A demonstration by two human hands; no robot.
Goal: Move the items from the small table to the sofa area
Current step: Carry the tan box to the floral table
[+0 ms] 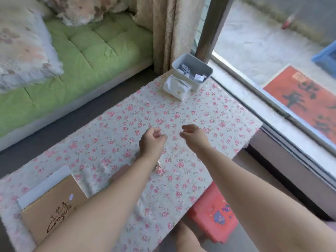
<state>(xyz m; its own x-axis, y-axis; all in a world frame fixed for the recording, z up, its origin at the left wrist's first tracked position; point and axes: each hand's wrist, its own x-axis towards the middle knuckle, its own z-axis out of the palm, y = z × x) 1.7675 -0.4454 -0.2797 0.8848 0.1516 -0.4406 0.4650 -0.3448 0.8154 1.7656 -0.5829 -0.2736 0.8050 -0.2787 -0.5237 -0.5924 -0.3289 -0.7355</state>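
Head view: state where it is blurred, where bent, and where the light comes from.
In the head view, the floral pillow at far left is smeared; the window track bows from wide-angle bend; soft daylight comes from the window side; the tablecloth shows no hard shadows.

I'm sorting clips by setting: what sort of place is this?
Probably a home living room: a green cushioned sofa, a small table under a floral tablecloth, and a curtain by a sliding glass door.

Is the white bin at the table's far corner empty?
Not empty: the bin stands upright, with crumpled paper scraps showing inside.
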